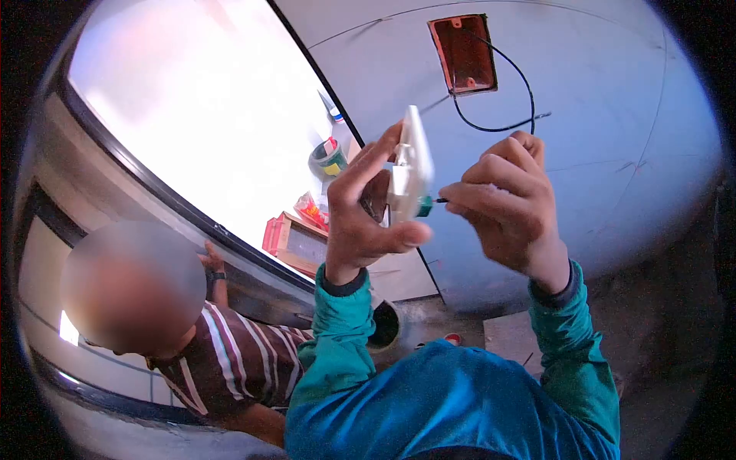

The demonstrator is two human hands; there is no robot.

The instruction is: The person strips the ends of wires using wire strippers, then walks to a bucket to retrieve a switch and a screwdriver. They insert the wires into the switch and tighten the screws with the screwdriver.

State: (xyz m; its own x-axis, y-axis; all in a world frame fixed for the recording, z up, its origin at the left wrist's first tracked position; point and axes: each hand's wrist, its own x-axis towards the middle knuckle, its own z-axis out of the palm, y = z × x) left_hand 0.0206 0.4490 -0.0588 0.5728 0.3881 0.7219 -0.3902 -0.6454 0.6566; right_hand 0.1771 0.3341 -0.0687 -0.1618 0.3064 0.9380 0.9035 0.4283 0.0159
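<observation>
My left hand (360, 203) grips a white electrical wall plate (415, 157), seen nearly edge-on, with fingers behind it and thumb below. A small green part (425, 205) shows at the plate's lower edge. Facing it, my right hand (506, 203) is closed in a pinch, and a thin black tip (441, 201) sticks out from its fingertips toward the green part. What that tip belongs to, I cannot tell. Above, a black wire (530, 88) loops out of a reddish recessed wall box (464, 55) and passes down to my right knuckles. Another wire end points right, just above them.
A person in a striped shirt (238, 353) is at the left, a hand (212, 257) raised to the dark frame. On the ledge by the bright opening stand a green tape roll (330, 159), a red packet (310, 211) and a wooden-framed piece (303, 244). A bucket (387, 326) is below.
</observation>
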